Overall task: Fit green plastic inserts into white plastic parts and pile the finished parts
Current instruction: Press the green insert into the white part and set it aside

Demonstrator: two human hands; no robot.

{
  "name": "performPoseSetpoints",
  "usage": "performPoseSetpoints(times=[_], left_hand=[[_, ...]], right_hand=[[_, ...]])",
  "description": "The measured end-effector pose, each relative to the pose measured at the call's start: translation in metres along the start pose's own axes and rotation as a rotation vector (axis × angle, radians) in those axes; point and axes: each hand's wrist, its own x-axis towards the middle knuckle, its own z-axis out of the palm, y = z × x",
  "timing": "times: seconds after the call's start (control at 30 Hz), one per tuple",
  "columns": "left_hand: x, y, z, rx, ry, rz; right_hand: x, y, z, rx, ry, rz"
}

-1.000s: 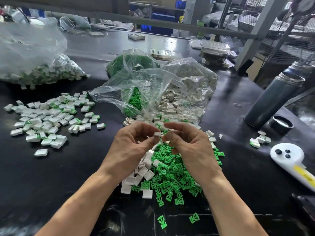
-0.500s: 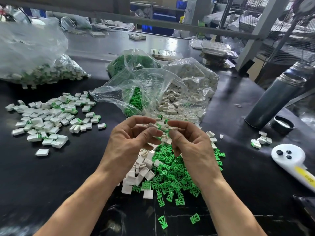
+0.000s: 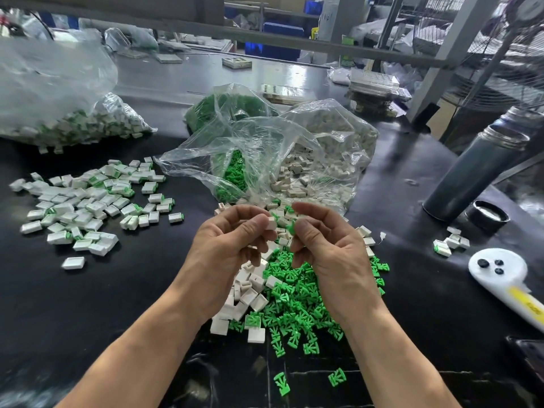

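Left hand [image 3: 232, 245]: pinching a white part [image 3: 271, 223] at its fingertips, above the table [image 3: 117, 304].
Right hand [image 3: 326, 245]: pinching a green insert [image 3: 292, 228], just beside the white part.
Finished pile [image 3: 88, 201]: lying well off to the left.
Risk: the small insert may be going in crooked and jamming, or slipping out and dropping into the loose green inserts [image 3: 297, 301] below.

The black table [image 3: 382, 184] held white parts w/ green bits [image 3: 88, 207], loose green bits [image 3: 297, 304], plastic bags [image 3: 265, 154] & a flask [image 3: 477, 166].
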Motion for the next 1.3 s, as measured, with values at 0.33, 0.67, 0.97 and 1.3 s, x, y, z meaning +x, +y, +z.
performPoseSetpoints(times=[0.33,0.67,0.97,1.3], left_hand=[[0.001,-0.004,0.002,0.000,0.000,-0.007],[0.000,-0.008,0.002,0.227,0.025,0.074],[-0.001,-0.009,0.004,0.378,0.040,0.139],[0.000,-0.010,0.002,0.398,0.045,0.149]], right_hand=[[-0.001,-0.005,0.007,0.084,0.063,0.017],[-0.003,-0.004,0.008,-0.027,0.090,0.037],[-0.005,-0.002,0.008,-0.124,0.068,0.008],[-0.003,-0.005,0.007,0.028,0.054,0.144]])
